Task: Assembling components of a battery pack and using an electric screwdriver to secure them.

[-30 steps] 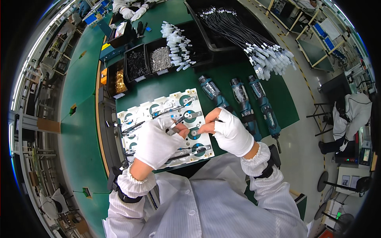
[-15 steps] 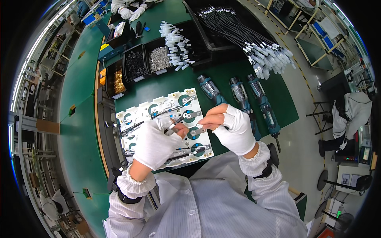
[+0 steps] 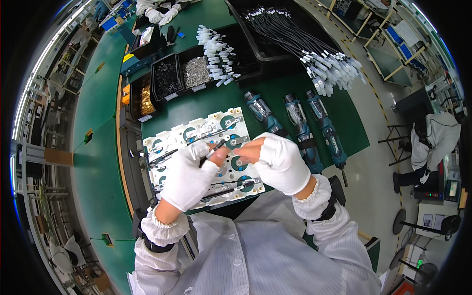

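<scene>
Over a white plate [image 3: 242,129] with green round openings and metal terminals, my two hands in white fingerless gloves work close together. My left hand [image 3: 188,174] is closed on a short black cable [image 3: 218,145], its end pointing up and away. Just to the right, my right hand [image 3: 282,164] has its fingertips pinched together near the left thumb. Whatever lies in that pinch is too small to make out. Another black cable [image 3: 228,191] lies along the near part of the plate, with a metal lug at its right end.
Teal power screwdrivers [image 3: 301,129] lie to the right of the plate. Beyond it stand black bins of gold [image 3: 146,101], black [image 3: 168,78] and silver [image 3: 196,72] small parts. White-capped cables [image 3: 216,54] lie beside a black tray [image 3: 285,63]. A co-worker's gloved hands [image 3: 164,14] show at the far end.
My right hand has moved left, bringing its fingertips up to my left hand. My left hand has shifted slightly left, and the cable end in it now points more upward.
</scene>
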{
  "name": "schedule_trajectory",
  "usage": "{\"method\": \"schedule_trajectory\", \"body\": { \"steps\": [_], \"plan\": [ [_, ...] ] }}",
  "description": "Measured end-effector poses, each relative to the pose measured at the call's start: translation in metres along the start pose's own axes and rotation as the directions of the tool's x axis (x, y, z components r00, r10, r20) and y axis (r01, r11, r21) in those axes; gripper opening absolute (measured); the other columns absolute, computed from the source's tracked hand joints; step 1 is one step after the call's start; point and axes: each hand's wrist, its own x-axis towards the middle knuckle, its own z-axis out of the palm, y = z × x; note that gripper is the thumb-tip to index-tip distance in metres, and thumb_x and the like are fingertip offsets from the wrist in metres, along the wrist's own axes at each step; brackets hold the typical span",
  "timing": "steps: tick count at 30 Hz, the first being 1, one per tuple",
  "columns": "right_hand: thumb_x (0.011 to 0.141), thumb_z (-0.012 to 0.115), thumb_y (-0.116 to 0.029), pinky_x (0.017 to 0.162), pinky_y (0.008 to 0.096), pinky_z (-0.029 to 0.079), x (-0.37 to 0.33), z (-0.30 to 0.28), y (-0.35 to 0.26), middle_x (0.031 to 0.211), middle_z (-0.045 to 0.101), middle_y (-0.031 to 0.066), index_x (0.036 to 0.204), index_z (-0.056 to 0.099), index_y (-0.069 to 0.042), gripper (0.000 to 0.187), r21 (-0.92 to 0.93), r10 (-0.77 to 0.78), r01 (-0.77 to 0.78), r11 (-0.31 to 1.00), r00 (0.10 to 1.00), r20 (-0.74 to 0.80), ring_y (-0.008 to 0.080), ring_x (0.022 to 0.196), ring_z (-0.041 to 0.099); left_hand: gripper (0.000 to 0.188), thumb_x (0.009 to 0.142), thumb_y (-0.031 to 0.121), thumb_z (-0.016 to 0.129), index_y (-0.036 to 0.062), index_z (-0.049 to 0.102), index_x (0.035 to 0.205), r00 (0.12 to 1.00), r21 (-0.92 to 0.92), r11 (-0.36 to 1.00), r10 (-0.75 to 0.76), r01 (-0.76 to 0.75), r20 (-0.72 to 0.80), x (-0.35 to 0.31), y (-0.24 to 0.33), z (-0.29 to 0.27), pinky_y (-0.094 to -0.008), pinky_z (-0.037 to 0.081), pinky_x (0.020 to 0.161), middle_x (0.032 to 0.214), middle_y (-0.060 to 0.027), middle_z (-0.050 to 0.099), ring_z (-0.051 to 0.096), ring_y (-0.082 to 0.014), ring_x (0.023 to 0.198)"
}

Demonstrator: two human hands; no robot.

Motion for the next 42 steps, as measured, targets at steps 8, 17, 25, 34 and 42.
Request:
{"method": "schedule_trajectory", "body": {
  "steps": [8,17,25,34,42],
  "plan": [
    [0.07,0.073,0.005,0.071,0.0325,0.058,-0.001,-0.008,-0.013,0.098,0.075,0.0075,0.101,0.077,-0.008,0.034,0.136,0.176,-0.17,0.976,0.984,-0.033,0.0248,0.09,0.072,0.018,0.075,-0.009,0.069,0.0012,0.075,0.088,0.82,0.581,0.671,0.572,-0.461,-0.009,-0.01,0.007,-0.005,-0.0344,0.053,0.065,0.082,-0.0127,0.07,0.067,-0.0293,0.072],
    [0.067,0.076,0.005,0.073,0.0325,0.057,0.007,-0.014,-0.017,0.096,0.074,0.0052,0.096,0.079,-0.01,0.033,-0.036,-0.113,0.11,0.993,0.989,-0.092,0.0231,0.087,0.069,0.019,0.075,-0.003,0.073,0.0065,0.077,0.091,0.805,0.545,0.665,0.593,-0.51,0.029,-0.014,0.004,0.001,-0.0385,0.052,0.062,0.078,-0.0118,0.067,0.066,-0.0318,0.069],
    [0.064,0.076,0.012,0.069,0.031,0.057,0.017,-0.02,-0.006,0.092,0.074,0.0076,0.088,0.079,-0.006,0.031,0.049,0.026,-0.028,0.998,0.999,0.043,0.023,0.082,0.068,0.012,0.079,0.002,0.073,0.0062,0.076,0.09,0.814,0.469,0.716,0.581,-0.516,0.008,-0.01,-0.009,0.011,-0.0374,0.053,0.062,0.081,-0.0099,0.068,0.068,-0.0293,0.072],
    [0.071,0.074,0.008,0.072,0.0346,0.054,0.003,-0.019,-0.009,0.086,0.067,0.0077,0.085,0.078,-0.004,0.019,0.005,0.241,-0.242,0.97,0.965,0.106,0.0251,0.084,0.064,0.003,0.08,0.005,0.074,0.0049,0.072,0.078,0.837,0.709,0.541,0.531,-0.453,0.13,-0.011,-0.012,0.03,-0.0363,0.054,0.061,0.089,-0.0063,0.064,0.067,-0.0264,0.071],
    [0.074,0.069,0.01,0.073,0.0362,0.056,0.009,-0.022,-0.015,0.089,0.065,0.0101,0.086,0.075,-0.001,0.018,-0.057,0.203,-0.196,0.979,0.957,0.205,0.0273,0.083,0.065,0.006,0.082,0.007,0.072,0.0045,0.073,0.087,0.806,0.62,0.588,0.577,-0.52,0.129,-0.012,-0.008,0.018,-0.0371,0.055,0.063,0.087,-0.0069,0.067,0.068,-0.0283,0.072]
  ]
}}
